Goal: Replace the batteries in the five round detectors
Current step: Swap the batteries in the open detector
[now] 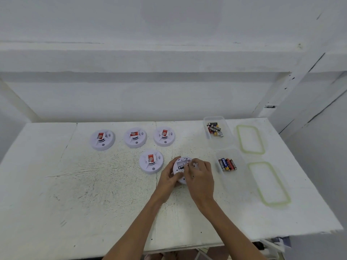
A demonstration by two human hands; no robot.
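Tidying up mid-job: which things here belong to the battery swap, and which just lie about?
Job: held detector, left hand, right hand, four other detectors, far tub, near tub, both with batteries.
Idle: far lid, near lid.

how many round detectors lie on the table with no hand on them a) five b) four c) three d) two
B: three back-row detectors and the nearer detector lie untouched; the left hand grips the fifth detector, with the right hand at its open battery bay.
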